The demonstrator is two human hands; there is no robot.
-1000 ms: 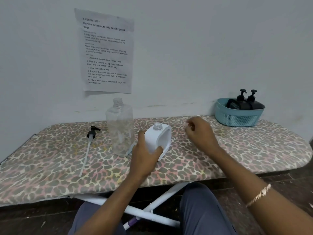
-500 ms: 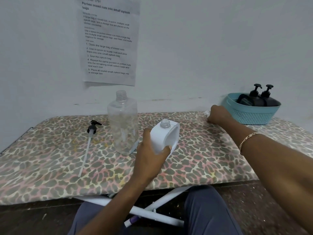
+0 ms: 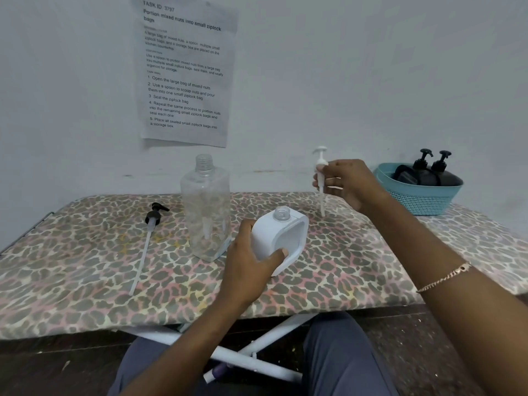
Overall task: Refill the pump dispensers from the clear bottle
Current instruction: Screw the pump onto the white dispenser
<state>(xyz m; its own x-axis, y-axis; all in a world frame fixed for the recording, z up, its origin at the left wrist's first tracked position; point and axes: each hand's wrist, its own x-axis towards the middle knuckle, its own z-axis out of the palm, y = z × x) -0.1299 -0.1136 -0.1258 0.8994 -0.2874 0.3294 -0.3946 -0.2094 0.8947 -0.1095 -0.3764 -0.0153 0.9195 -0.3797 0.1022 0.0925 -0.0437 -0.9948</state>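
A white dispenser bottle (image 3: 281,238) with an open neck stands tilted on the leopard-print board (image 3: 85,281); my left hand (image 3: 251,258) grips its near side. My right hand (image 3: 347,182) pinches a white pump head (image 3: 320,161) upright above the board, its tube hanging down, to the right of the white bottle. The clear bottle (image 3: 207,208) stands uncapped just left of my left hand and looks almost empty. A black pump head with a long tube (image 3: 147,238) lies on the board to the left.
A teal basket (image 3: 423,197) at the back right holds two black pump dispensers (image 3: 428,174). A printed sheet (image 3: 185,70) hangs on the wall behind. The board's white legs and my knees are below its front edge.
My right hand reached to the back right of the board, took the white pump head and lifted it upright toward the middle. My left hand kept its hold on the white bottle.
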